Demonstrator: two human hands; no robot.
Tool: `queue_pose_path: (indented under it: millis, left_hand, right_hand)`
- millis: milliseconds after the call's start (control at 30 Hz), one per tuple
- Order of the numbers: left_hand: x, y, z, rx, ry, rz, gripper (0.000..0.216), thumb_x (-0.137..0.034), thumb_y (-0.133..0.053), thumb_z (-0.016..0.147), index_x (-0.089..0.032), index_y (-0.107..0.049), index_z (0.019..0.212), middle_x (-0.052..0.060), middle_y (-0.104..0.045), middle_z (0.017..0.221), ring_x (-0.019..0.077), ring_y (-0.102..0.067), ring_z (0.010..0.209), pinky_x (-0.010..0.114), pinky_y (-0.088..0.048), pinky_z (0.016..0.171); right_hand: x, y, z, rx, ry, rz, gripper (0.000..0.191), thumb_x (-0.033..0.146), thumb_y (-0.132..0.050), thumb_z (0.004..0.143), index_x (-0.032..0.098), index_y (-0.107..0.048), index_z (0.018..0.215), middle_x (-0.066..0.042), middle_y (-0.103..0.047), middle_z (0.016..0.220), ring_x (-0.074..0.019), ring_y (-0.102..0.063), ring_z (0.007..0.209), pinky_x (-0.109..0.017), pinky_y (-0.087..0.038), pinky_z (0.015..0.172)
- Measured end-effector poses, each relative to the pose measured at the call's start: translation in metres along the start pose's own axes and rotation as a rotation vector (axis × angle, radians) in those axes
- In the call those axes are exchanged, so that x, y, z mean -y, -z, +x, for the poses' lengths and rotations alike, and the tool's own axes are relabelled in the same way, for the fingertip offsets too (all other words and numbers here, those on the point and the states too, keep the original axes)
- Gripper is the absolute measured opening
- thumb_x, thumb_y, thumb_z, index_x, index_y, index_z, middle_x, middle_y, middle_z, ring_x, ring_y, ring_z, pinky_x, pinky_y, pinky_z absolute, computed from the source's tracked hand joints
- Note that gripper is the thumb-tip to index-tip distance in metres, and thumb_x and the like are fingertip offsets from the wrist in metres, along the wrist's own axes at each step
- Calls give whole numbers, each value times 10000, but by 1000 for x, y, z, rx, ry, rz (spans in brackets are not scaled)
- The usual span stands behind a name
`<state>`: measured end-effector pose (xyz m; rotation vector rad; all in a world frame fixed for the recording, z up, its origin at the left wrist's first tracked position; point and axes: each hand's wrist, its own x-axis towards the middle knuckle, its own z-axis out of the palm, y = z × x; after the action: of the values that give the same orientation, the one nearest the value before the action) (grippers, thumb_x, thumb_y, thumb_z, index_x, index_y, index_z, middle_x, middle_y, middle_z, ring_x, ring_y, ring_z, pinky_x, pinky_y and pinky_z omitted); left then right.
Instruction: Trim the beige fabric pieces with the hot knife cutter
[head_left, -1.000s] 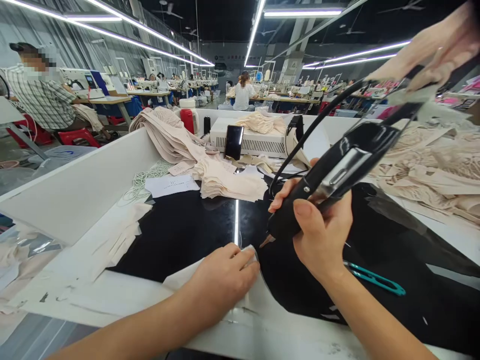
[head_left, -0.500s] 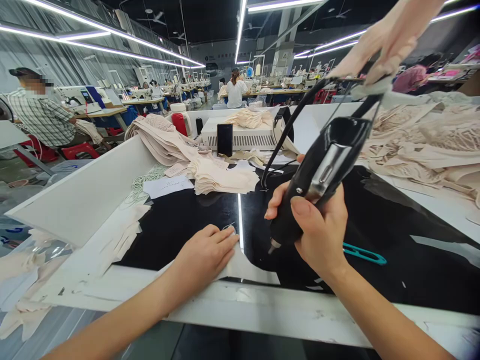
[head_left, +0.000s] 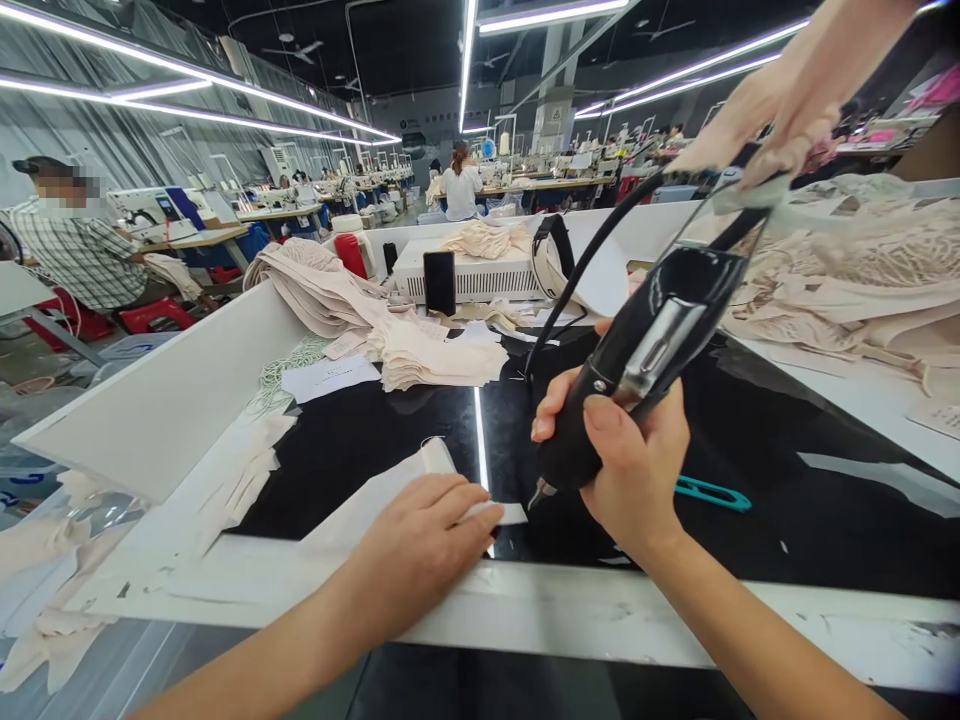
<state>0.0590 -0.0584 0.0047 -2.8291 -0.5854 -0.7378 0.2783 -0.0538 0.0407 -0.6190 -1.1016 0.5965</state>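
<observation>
My right hand (head_left: 637, 455) is wrapped round a corded black hand tool (head_left: 660, 330) with a pointed metal tip. The tool leans, its tip low over the glossy black work surface (head_left: 330, 440), close to the right end of a pale fabric strip. My left hand (head_left: 442, 535) lies palm down with fingers stretched out, pressing a pale fabric piece (head_left: 375, 497) near the front edge. Part of that fabric is hidden under the hand. A teal slotted tool (head_left: 712, 493) rests to the right of my right hand.
Stacked beige fabric pieces (head_left: 435, 355) and a phone (head_left: 439, 283) stand at the back, before a white vented box (head_left: 487, 280). More fabric (head_left: 847, 290) is heaped at right. A black cable (head_left: 592, 255) runs upward. A seated person (head_left: 75, 245) is at far left.
My left hand has shifted right and slightly nearer, and more of the pale fabric shows behind it. The tool's tip has come close to the fabric's end. The view has shifted a little.
</observation>
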Motion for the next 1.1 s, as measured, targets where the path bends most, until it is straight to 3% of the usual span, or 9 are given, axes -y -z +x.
queue_pose_path:
  millis: [333, 533, 1100]
  left_hand:
    - [-6, -17, 6, 103, -16, -11, 232, -311, -599, 1155, -153, -694, 1297, 75, -747, 1117, 253, -722, 1038, 397, -622, 887]
    - [-4, -21, 3, 89, -7, -15, 269, -309, -520, 1186, -143, -692, 1310, 78, -753, 1125, 245, -715, 1011, 394, -614, 887]
    - [-5, -22, 1, 110, 3, -35, 256, -304, -578, 1166, -141, -678, 1335, 65, -751, 1132, 246, -705, 1010, 392, -614, 879]
  right_hand:
    - [-6, -3, 0, -8, 5, -9, 342, 469, -841, 961, 285, -564, 1042, 61, -737, 836, -141, -667, 588, -299, -557, 564]
    - [-7, -4, 0, 1, -4, 21, 354, 465, -848, 961, 284, -553, 1033, 70, -742, 831, -132, -673, 588, -286, -558, 553]
    - [-10, -6, -1, -3, -12, -1, 371, 474, -852, 947, 282, -550, 1048, 64, -734, 825, -130, -671, 580, -275, -556, 545]
